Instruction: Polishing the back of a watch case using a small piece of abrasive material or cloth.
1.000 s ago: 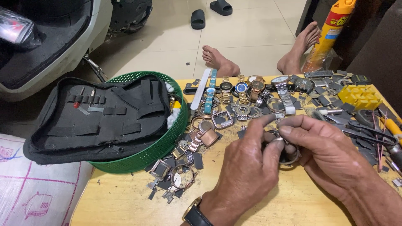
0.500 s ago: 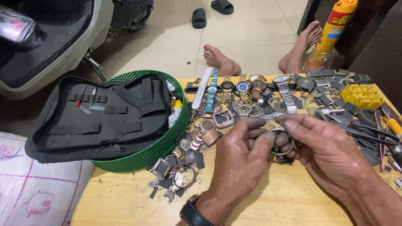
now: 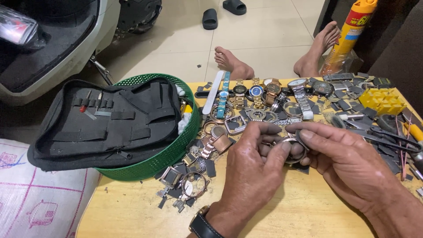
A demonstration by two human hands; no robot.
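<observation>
Because the watch case (image 3: pixel 293 147) is pinched only at its rim, it could slip and drop among the loose watch parts (image 3: pixel 185 176) on the table (image 3: pixel 132 211), where it would be hard to pick out. Uneven pressure could also tilt the case or scratch its face. The case sits between both hands, above the table. The left hand (image 3: pixel 253 165) grasps its left edge with thumb and fingers (image 3: pixel 264 130); the right hand (image 3: pixel 348 163) grasps its right edge from above.
</observation>
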